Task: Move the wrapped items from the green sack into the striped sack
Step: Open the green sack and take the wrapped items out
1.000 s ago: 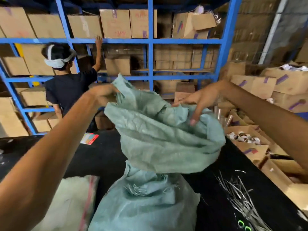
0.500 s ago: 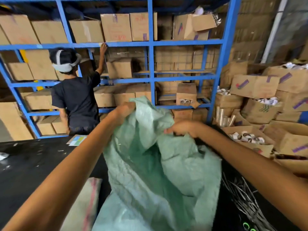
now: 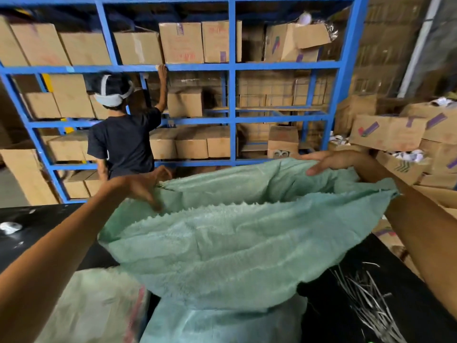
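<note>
The green sack (image 3: 222, 243) stood, frayed mouth spread open; the pale striped sack (image 3: 99, 305) lay just beside it, left.

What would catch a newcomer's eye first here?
The big green sack fills the middle, its mouth held open by both hands: the left hand grips the rim on the left, the right hand the far edge on the right. Behind stands a blue rack packed with cardboard boxes, where another person reaches up; a striped sack lies at lower left.

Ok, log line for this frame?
left hand: grips green sack rim | right hand: grips far rim | mouth: open | striped sack: lower left
</note>
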`<control>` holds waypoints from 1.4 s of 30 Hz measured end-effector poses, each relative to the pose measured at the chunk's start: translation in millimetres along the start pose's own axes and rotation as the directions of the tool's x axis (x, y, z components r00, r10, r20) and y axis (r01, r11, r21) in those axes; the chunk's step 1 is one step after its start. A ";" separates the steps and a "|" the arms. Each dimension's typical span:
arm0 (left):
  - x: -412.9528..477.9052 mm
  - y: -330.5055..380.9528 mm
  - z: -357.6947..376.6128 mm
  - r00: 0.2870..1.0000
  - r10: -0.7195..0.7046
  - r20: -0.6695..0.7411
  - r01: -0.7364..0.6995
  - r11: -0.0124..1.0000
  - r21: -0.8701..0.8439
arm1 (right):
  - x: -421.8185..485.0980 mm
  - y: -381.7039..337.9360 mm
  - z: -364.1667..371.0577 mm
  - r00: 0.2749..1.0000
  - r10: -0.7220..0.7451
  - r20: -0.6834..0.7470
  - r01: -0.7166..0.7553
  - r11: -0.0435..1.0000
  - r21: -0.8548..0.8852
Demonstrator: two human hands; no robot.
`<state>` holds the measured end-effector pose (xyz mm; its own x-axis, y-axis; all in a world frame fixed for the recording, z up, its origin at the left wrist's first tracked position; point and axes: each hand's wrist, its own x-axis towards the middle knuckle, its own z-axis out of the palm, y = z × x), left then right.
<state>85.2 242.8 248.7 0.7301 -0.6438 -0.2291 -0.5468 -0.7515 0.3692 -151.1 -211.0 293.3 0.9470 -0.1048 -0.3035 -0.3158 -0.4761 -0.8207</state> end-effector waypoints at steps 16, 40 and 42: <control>6.2 35.8 -0.7 0.730 -0.402 -0.552 0.210 0.901 -0.379 | 30.3 -18.0 33.3 0.715 -0.334 -0.614 -0.412 0.508 -0.757; 14.9 -39.5 56.8 0.908 -0.280 -0.312 0.292 0.956 -0.008 | 26.2 78.3 17.0 0.952 0.130 -0.278 -0.202 0.948 -0.247; 13.8 -41.2 53.8 0.790 -0.325 -0.520 0.417 0.906 0.069 | 31.4 77.4 12.1 0.900 0.037 -0.434 -0.262 0.842 -0.472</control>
<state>95.7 257.1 181.8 0.9674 -0.1896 0.1678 -0.2187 -0.9596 0.1770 -146.5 -240.6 214.4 0.8663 -0.4907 -0.0935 -0.4862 -0.7854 -0.3831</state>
